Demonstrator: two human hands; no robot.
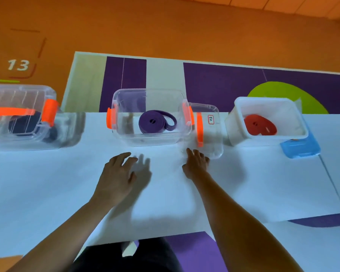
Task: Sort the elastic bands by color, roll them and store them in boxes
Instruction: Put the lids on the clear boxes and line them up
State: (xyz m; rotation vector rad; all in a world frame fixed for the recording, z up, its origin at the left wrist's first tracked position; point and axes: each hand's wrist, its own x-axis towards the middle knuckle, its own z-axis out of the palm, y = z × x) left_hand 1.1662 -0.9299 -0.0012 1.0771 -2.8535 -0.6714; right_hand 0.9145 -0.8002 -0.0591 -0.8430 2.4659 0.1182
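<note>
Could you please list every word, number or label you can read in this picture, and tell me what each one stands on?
"13": white number on the orange floor, inside a dashed outline, far left.
Red-bordered label on the clear lid beside the middle box: handwritten marks, too small to read.
No other text can be read.

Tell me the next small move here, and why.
Probably the right hand should grip the clear lid lying beside the middle box and lift it over. The purple band sits rolled inside, that box is open, and the hand is at the lid's near edge.
</note>
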